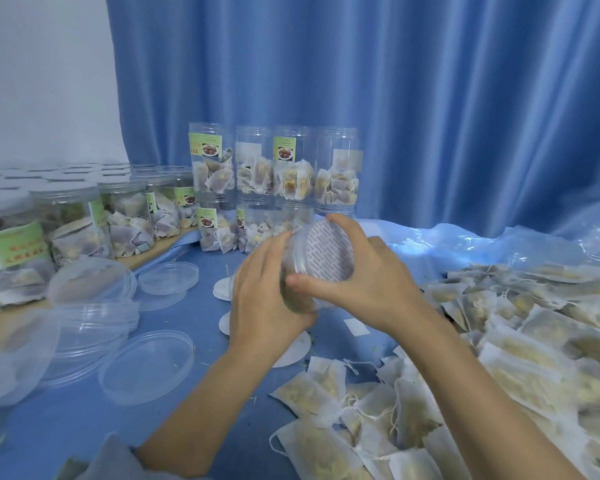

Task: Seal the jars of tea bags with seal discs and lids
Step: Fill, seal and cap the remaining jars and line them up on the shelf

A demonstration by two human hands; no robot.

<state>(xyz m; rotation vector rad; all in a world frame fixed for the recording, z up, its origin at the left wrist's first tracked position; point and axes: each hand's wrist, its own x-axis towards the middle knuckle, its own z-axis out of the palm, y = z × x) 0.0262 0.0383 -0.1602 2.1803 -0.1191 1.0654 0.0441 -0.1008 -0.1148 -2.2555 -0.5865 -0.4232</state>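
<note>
A clear plastic jar of tea bags (293,271), tilted above the bench (201,327), is gripped by the left hand (267,299), while a white printed seal disc (329,251) is pinched onto its mouth by the right hand (371,282)

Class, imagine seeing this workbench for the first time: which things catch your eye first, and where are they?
At centre, both hands hold a tilted jar, its mouth covered by a patterned seal disc. A heap of tea bags fills the right side. Loose clear lids lie at left, and filled jars are stacked before the blue curtain.

Blue curtain (395,98) behind (pleated); white wall (42,81) left.
</note>
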